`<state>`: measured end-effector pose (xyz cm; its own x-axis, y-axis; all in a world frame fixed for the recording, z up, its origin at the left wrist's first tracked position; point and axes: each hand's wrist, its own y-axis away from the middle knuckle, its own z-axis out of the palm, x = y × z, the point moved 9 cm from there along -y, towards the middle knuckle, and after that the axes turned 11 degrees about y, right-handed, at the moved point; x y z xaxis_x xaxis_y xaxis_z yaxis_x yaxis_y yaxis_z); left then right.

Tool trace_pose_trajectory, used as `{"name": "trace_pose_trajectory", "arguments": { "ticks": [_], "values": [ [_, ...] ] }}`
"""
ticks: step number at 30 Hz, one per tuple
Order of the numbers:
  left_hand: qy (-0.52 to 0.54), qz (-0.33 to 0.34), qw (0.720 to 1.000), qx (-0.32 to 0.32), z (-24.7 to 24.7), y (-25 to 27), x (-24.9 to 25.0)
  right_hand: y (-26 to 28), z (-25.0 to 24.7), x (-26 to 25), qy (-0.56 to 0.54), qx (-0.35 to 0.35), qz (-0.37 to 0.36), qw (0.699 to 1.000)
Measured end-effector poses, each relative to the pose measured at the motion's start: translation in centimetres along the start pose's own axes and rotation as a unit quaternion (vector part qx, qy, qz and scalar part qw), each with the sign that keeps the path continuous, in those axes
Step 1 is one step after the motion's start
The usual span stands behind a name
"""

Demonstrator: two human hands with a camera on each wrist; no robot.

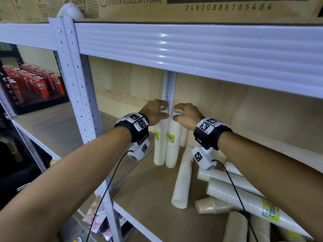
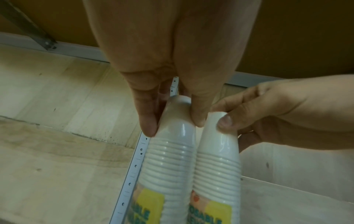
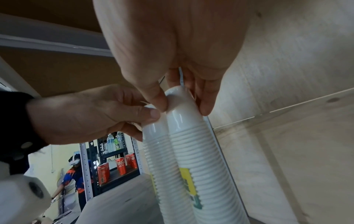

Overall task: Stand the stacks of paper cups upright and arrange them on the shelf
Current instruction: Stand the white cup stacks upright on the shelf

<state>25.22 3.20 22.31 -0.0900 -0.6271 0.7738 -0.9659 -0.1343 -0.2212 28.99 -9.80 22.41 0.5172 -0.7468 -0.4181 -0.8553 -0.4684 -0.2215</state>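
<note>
From the head view, two white cup stacks stand upright side by side at the far back of the shelf (image 1: 148,203), touching along their length, in front of a white perforated post (image 1: 168,88). The left hand (image 1: 154,111) curls its fingers round the top of the left stack (image 1: 160,145); the right hand (image 1: 187,116) does the same on the right stack (image 1: 173,145). Each stack sits directly under its hand, base on the board. Both are wrapped in clear film with a yellow-green label partway down. To the near right, more stacks (image 1: 182,177) lie on their sides in a loose pile. Red cans (image 1: 35,82) stand on a darker rack far left, and cardboard boxes (image 1: 209,7) sit on the level above.

In the left wrist view, the left hand (image 2: 172,75) pinches the top cup of the left stack (image 2: 168,159) between thumb and fingers, one each side of the cap. The right hand (image 2: 268,115) comes in from the right, thumb pressed on the top of the right stack (image 2: 216,166). Ribbed cup rims show under glossy film; the yellow labels carry green lettering.

In the right wrist view, the right hand (image 3: 172,60) grips the cap of the right stack (image 3: 197,159) with thumb and fingers. The left hand (image 3: 91,115) holds the left stack (image 3: 161,159) just beside it, the two hands' fingertips nearly meeting between the caps. Red cans (image 3: 120,165) and another person (image 3: 74,174) show far behind.
</note>
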Motion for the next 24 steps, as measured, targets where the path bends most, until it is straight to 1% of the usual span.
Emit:
{"name": "trace_pose_trajectory", "arguments": {
  "ticks": [3,6,8,12,15,18,21,24],
  "values": [
    [-0.011,0.012,1.000,0.000,0.2,0.1,0.3,0.4,-0.5,0.2,0.008,0.016,0.017,1.000],
    [-0.011,0.015,1.000,-0.006,0.6,0.1,0.3,0.3,-0.4,0.3,0.012,0.021,0.016,1.000],
    [-0.005,0.016,1.000,-0.006,0.7,0.0,0.3,0.2,-0.2,0.3,0.006,0.008,0.012,1.000],
    [-0.013,0.024,0.999,0.022,0.1,0.0,0.5,0.0,0.3,0.2,0.014,-0.020,0.008,1.000],
    [-0.012,0.025,0.999,0.025,0.1,0.1,0.5,0.3,-0.2,0.2,0.025,-0.006,0.009,1.000],
    [-0.006,0.014,1.000,0.014,0.4,0.0,0.3,0.4,-0.8,0.5,0.034,0.012,0.010,0.999],
    [-0.022,0.015,1.000,0.010,0.3,0.0,0.4,0.4,-0.6,0.4,0.022,-0.003,0.004,1.000],
    [-0.042,0.030,0.998,0.020,0.0,0.1,0.7,0.3,-0.2,0.2,0.022,-0.022,-0.007,0.999]
  ]
}}
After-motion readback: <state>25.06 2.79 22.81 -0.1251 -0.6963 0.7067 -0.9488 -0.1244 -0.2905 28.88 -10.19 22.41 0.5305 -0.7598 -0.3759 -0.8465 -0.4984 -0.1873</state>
